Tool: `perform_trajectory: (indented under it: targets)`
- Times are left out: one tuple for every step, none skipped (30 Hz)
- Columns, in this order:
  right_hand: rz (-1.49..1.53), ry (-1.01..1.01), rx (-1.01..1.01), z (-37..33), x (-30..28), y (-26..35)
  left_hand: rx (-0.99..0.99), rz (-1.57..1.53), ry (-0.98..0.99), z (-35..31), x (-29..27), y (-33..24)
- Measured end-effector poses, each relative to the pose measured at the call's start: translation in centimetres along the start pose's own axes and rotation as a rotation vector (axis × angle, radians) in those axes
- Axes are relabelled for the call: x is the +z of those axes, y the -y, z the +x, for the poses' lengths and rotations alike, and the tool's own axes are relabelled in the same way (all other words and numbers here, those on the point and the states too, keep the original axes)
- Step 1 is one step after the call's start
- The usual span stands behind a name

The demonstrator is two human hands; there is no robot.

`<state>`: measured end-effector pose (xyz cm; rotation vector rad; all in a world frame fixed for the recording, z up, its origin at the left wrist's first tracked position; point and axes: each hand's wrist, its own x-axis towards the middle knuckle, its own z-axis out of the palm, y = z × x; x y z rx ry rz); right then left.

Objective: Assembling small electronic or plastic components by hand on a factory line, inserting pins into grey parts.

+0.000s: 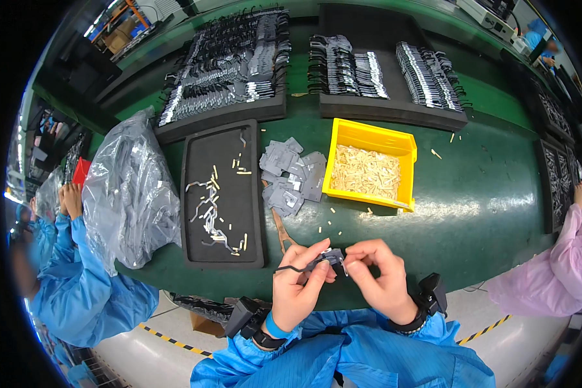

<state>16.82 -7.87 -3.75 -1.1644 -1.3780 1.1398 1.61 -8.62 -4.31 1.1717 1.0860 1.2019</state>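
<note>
My left hand [296, 288] is closed around a small dark grey plastic part [330, 257] with a black cord-like tail [292, 268], held just above the near edge of the table. At the part's right end, my right hand [383, 278] brings thumb and forefinger together beside a thin, shiny metal bit; whether it is pinched is too small to tell. Just beyond my left hand lies a brown, narrow tool [280, 227]. Past it is a loose pile of flat grey plastic pieces [293, 169]. A yellow bin [371, 131] to the right holds many small cream-coloured pieces [365, 172].
A black tray [191, 220] carries bent metal strips and cream pieces. Left of it slumps a clear plastic bag [132, 194] of grey parts. Black trays [223, 116] [394, 111] with rows of grey parts stand behind. Co-workers' arms [77, 252] [572, 239] show at both sides.
</note>
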Motion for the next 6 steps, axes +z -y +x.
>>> perform_trajectory:
  targets:
    - [0.033,0.010,-0.036,-0.25,0.31,0.10,0.000,0.001,-0.001,-0.04,0.01,-0.15]
    - [0.034,0.011,-0.036,-0.46,0.50,0.24,-0.009,0.008,-0.013,-0.09,0.02,-0.36]
    - [0.017,0.025,-0.047,-0.61,0.58,0.42,-0.017,0.014,-0.024,-0.07,0.08,-0.52]
    - [0.001,0.040,-0.058,-0.74,0.62,0.54,-0.015,0.013,-0.023,-0.10,0.11,-0.60]
    - [-0.032,0.036,-0.076,-0.84,0.64,0.52,-0.008,0.045,-0.019,-0.18,0.12,-0.68]
    - [-0.101,0.012,-0.123,-0.82,0.66,0.25,-0.001,0.077,-0.013,-0.22,0.12,-0.64]
